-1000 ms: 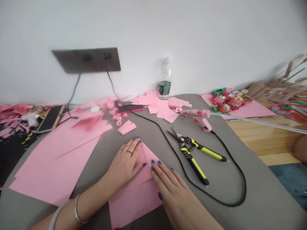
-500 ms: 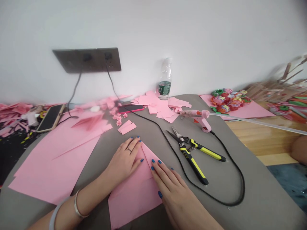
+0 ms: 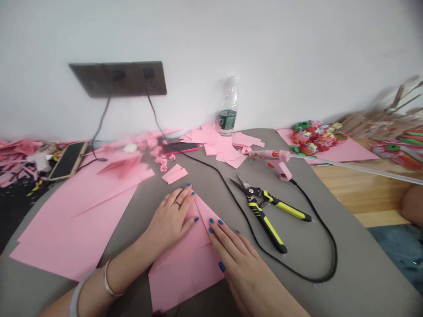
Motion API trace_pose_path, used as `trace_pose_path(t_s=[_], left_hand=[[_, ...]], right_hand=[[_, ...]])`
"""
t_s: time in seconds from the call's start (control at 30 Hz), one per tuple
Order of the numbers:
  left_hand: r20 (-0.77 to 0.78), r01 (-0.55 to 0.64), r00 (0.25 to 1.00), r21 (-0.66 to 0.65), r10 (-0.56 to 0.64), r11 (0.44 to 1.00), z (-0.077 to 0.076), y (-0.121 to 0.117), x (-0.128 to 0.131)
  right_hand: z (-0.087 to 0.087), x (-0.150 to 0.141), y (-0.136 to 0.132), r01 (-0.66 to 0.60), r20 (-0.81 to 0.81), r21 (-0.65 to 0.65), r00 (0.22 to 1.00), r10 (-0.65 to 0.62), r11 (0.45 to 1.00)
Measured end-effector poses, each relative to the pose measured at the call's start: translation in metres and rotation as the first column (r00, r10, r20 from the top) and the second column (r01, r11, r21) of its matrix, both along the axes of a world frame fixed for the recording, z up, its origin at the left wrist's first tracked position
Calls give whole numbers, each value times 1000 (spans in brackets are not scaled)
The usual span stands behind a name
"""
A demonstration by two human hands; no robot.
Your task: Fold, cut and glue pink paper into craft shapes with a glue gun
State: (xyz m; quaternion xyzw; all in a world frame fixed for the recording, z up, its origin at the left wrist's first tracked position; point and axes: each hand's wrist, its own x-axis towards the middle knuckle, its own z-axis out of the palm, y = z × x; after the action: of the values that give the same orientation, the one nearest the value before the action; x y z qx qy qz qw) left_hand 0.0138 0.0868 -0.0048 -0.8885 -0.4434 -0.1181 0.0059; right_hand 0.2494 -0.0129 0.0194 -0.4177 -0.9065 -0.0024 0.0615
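A sheet of pink paper (image 3: 185, 273) lies on the grey table in front of me, its upper corners folded inward to a point at the far end. My left hand (image 3: 172, 213) rests flat on its left fold, fingertips near the point and thumb apart. Along the right folded edge lies my right hand (image 3: 234, 251), fingers stretched out and pressing on the paper. Both hands are open and grip nothing. Right of them are spread shears (image 3: 261, 200) with yellow-black handles and a pink glue gun (image 3: 276, 163) with a clear glue stick in it.
Larger pink sheets (image 3: 72, 229) lie at left, beside a phone (image 3: 68, 160). Cut pink pieces (image 3: 224, 147) surround a plastic bottle (image 3: 228, 108) and a pink-edged phone (image 3: 180, 148). A black cord (image 3: 231, 198) crosses the table. Colourful paper flowers (image 3: 319, 137) sit at back right.
Both hands stay almost in place on the folded paper. The whole view has shifted very slightly; nothing was picked up or let go.
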Motion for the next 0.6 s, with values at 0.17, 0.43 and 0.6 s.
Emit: trace_pose_path(t_s=[0.17, 0.43, 0.6], left_hand=[[17, -10, 1000, -23, 10, 1000, 1, 0, -1], [12, -77, 997, 49, 76, 996, 2, -6, 3], [-14, -24, 1000, 26, 25, 999, 5, -4, 4]], right_hand=[[-1, -2, 0, 7, 20, -8, 1000, -7, 1000], [-12, -2, 0, 42, -22, -45, 999, -43, 998], [-9, -3, 1, 40, -6, -48, 999, -41, 998]])
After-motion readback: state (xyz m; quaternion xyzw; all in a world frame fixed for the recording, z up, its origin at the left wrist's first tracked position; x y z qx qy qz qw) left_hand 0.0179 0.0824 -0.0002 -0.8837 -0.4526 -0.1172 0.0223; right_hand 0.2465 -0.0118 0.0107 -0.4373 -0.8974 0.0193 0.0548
